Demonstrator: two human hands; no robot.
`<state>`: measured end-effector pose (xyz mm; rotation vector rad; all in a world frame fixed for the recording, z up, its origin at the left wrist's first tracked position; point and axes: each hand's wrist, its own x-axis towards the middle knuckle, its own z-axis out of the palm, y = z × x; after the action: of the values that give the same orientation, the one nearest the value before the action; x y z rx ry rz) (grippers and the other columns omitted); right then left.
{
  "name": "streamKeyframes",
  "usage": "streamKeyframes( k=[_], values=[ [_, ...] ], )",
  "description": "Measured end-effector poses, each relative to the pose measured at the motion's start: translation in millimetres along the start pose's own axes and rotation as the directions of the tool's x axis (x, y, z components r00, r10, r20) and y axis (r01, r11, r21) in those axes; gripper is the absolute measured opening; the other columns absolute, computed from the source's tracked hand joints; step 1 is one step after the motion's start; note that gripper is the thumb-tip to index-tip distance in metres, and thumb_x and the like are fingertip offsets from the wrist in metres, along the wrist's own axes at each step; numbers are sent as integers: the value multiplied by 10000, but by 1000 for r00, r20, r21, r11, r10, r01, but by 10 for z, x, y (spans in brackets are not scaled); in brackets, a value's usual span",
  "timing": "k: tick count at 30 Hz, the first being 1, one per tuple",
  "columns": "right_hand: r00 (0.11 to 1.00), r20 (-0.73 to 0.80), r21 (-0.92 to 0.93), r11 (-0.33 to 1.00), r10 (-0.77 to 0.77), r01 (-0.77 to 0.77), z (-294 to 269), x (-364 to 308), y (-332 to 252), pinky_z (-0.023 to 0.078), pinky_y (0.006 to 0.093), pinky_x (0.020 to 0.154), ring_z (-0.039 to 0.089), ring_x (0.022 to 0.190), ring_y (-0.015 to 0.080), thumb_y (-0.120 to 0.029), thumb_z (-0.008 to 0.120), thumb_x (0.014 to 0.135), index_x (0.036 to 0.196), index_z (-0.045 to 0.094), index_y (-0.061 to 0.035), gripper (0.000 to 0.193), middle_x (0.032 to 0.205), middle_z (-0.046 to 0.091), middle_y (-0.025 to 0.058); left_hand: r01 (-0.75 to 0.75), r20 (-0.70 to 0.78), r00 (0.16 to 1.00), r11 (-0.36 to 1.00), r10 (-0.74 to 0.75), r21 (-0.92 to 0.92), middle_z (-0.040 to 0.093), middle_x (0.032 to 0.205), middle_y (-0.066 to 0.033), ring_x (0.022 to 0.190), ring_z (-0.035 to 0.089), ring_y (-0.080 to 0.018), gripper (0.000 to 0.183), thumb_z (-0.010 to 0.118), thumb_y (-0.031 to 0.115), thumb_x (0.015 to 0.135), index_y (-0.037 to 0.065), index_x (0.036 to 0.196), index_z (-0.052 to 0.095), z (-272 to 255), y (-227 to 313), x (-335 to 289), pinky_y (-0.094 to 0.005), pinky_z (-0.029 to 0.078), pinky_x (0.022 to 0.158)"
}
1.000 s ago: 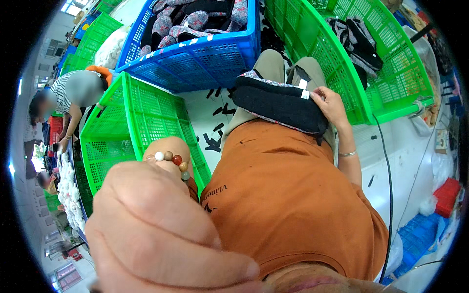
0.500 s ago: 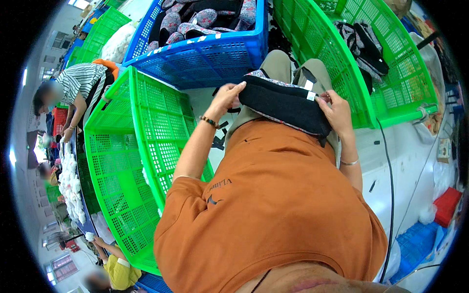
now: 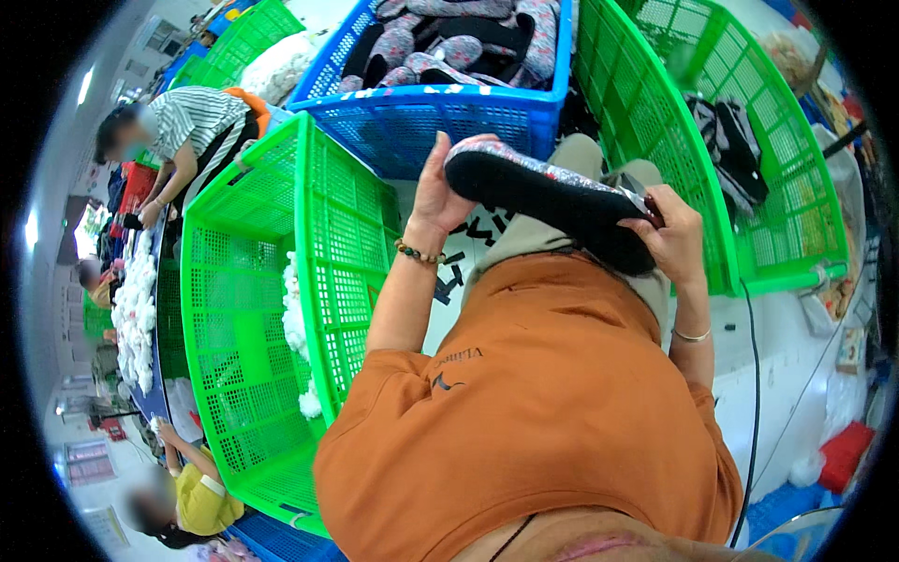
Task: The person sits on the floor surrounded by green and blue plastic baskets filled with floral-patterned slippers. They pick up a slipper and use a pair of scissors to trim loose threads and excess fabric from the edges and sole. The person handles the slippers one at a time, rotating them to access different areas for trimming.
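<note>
A slipper (image 3: pixel 548 197) with a black sole and a grey-and-red floral upper is held over my lap, sole toward me. My left hand (image 3: pixel 437 195) supports its toe end, thumb raised and the other fingers partly hidden behind the slipper. At the opposite end, my right hand (image 3: pixel 672 234) pinches the edge between thumb and fingers. Beyond my knees stands a blue crate (image 3: pixel 426 122) filled with similar floral slippers (image 3: pixel 459 51). More black and patterned slippers (image 3: pixel 735 155) lie inside the green crate (image 3: pixel 655 122) on the right.
Another green crate (image 3: pixel 351 234) stands close to my left arm, with white fluffy stuffing (image 3: pixel 295 309) in it. A black cable (image 3: pixel 754 403) runs down on the right. Two people work at a table (image 3: pixel 157 375) on the left, among white stuffing.
The two black surfaces held side by side have given way to one slipper sole turned toward me. My hands have risen slightly in view, and the whole view has shifted.
</note>
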<state>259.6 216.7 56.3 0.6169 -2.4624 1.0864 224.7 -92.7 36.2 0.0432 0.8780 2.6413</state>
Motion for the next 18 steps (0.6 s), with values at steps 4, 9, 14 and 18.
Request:
streamKeyframes(
  k=[4, 9, 14, 18],
  values=[
    [997, -39, 48, 996, -73, 75, 262, 312, 96, 477, 319, 589, 587, 648, 257, -130, 787, 682, 960, 589, -20, 359, 798, 595, 111, -190, 94, 980, 972, 178, 139, 653, 1025, -132, 954, 629, -203, 569, 456, 542, 928, 8, 1072, 590, -9, 200, -100, -340, 492, 883],
    [998, 60, 93, 996, 13, -19, 537, 555, 31, 458, 309, 583, 577, 653, 246, -117, 776, 708, 990, 582, -24, 355, 804, 597, 121, -516, 133, 853, 775, 506, 364, 644, 1000, -94, 901, 629, -136, 481, 563, 435, 917, -15, 1087, 557, 80, 317, -347, -261, 514, 811],
    [988, 104, 279, 957, -117, 84, 1019, 636, 101, 453, 318, 654, 570, 711, 244, -123, 777, 711, 1018, 565, -27, 385, 838, 588, 125, -589, 262, 808, 738, 528, 329, 671, 939, -68, 847, 647, -124, 234, 698, -18, 782, -30, 1003, 623, 182, 336, -479, -269, 534, 775],
    [980, 190, 506, 850, 58, -148, 1063, 591, -142, 431, 266, 625, 508, 707, 110, -131, 737, 791, 1101, 573, -13, 370, 925, 613, 44, -541, 238, 770, 408, 592, 735, 671, 869, -26, 757, 594, -72, 203, 715, -58, 748, -12, 944, 683, 414, 301, -569, -215, 481, 658]
  ],
)
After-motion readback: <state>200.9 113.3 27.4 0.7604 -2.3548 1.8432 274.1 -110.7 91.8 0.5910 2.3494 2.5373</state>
